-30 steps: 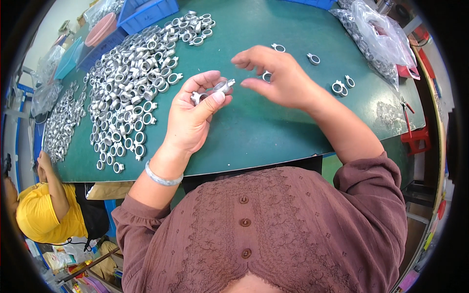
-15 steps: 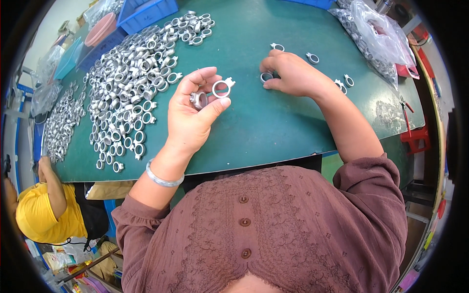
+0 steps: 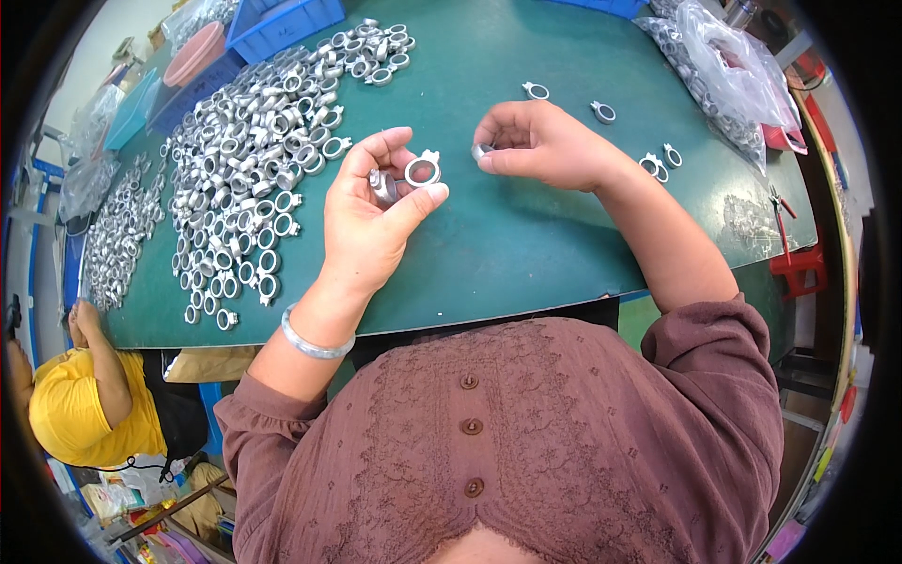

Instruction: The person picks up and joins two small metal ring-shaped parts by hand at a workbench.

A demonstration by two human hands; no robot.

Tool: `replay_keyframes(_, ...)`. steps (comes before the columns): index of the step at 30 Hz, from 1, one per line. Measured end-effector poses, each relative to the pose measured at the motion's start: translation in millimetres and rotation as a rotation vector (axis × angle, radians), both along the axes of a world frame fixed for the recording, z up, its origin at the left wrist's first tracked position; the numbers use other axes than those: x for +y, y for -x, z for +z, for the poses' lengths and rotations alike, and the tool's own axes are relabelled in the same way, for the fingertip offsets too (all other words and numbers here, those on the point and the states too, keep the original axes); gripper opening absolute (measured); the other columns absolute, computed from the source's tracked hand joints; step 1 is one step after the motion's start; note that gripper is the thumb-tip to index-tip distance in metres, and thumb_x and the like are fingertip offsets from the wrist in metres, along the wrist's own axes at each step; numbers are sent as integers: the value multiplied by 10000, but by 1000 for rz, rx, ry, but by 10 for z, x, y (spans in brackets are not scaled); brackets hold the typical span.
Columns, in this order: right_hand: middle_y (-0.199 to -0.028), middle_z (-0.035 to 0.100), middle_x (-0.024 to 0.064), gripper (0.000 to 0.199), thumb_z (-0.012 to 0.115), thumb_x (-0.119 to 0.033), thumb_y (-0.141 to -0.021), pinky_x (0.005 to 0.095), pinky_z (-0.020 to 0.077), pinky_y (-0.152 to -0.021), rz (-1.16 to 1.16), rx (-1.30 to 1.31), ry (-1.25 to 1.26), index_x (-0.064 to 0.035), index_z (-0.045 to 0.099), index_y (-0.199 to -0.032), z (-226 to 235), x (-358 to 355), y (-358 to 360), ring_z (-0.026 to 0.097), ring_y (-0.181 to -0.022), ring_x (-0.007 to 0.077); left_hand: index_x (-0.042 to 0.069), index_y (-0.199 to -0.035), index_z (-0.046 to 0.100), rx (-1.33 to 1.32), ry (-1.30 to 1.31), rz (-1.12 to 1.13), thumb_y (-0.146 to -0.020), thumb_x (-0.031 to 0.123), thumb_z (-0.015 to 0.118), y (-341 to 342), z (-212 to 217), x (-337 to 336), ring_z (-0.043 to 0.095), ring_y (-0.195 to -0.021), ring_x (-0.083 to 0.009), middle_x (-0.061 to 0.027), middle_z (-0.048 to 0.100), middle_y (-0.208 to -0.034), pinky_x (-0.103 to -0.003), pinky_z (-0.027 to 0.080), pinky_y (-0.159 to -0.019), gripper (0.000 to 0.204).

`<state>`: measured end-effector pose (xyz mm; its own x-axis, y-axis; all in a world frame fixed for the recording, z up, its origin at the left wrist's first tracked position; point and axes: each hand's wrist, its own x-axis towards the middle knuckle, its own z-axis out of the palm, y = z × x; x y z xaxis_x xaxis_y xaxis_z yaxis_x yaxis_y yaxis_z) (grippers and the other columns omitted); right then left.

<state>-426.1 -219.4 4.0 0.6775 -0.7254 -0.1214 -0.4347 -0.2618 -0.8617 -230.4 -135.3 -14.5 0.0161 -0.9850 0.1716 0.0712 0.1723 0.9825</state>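
Note:
My left hand (image 3: 368, 221) is raised over the green table, closed on two silver metal rings. One metal ring (image 3: 423, 169) with a small lug stands at the thumb and fingertips; the other metal ring (image 3: 383, 186) sits deeper against the fingers. To its right, my right hand (image 3: 540, 146) pinches a small metal ring (image 3: 481, 150) between thumb and fingers, which cover most of it. Just beyond this hand lies a loose ring (image 3: 536, 91), with another ring (image 3: 603, 113) farther right. Left of my left hand spreads a large heap of similar rings (image 3: 254, 150).
Blue bins (image 3: 282, 33) and a pink basin (image 3: 194, 54) stand at the far left. A clear plastic bag (image 3: 719, 66) of parts lies far right, near red-handled pliers (image 3: 782, 211) at the table edge. A co-worker in a yellow shirt (image 3: 80, 409) sits at left.
My right hand has lifted a ring off the table and moved left toward my left hand. The ring at my left fingertips has turned and shifted slightly.

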Motion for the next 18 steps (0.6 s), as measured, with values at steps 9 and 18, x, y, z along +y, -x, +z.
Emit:
replay_keyframes(9,-915,546,59,271,490,-212,-843,241,448,-575,25,-506,-683,-11,513,-1023,-17,129,-148,528,-727,133,-12,-1131,423,-5,62,-18,-678,-58,646,14,12,16,492,-816,-87,-36,475,-904,-199,449,-665,507)
replay_keyframes(18,-719,549,-18,183,566,-210,-825,182,354,-469,13,-449,-587,-49,572,-911,-54,193,-194,481,-591,46,1,-1136,453,-87,137,-79,-684,-53,634,28,0,45,499,-767,-82,-52,503,-962,-196,420,-675,490)
